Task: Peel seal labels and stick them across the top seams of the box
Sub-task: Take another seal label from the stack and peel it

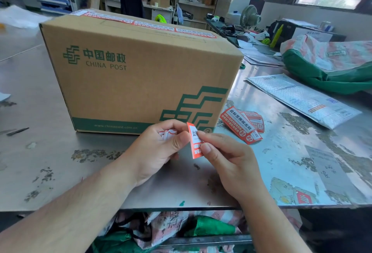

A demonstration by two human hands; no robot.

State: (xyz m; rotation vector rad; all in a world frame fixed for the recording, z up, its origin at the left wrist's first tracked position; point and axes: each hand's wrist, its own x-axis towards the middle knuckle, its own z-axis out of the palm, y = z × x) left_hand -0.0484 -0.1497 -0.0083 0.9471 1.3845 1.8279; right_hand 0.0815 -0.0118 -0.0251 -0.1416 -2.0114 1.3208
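A brown China Post cardboard box (128,75) stands on the steel table (50,162), with red seal labels (153,24) stuck in a row along its top seam. In front of the box both hands meet around one red and white seal label (194,145). My left hand (159,150) pinches its left edge with the thumb and keeps crumpled backing paper (168,133) in the fingers. My right hand (225,160) grips the label's right edge between thumb and forefinger. A small pile of loose seal labels (243,125) lies to the right of the box.
A white bubble mailer (302,99) and a green and pink mail sack (330,65) lie at the right. Papers and a fan (249,16) sit beyond. A dark pen (18,131) lies at the left. More sacks (181,230) sit under the table's front edge.
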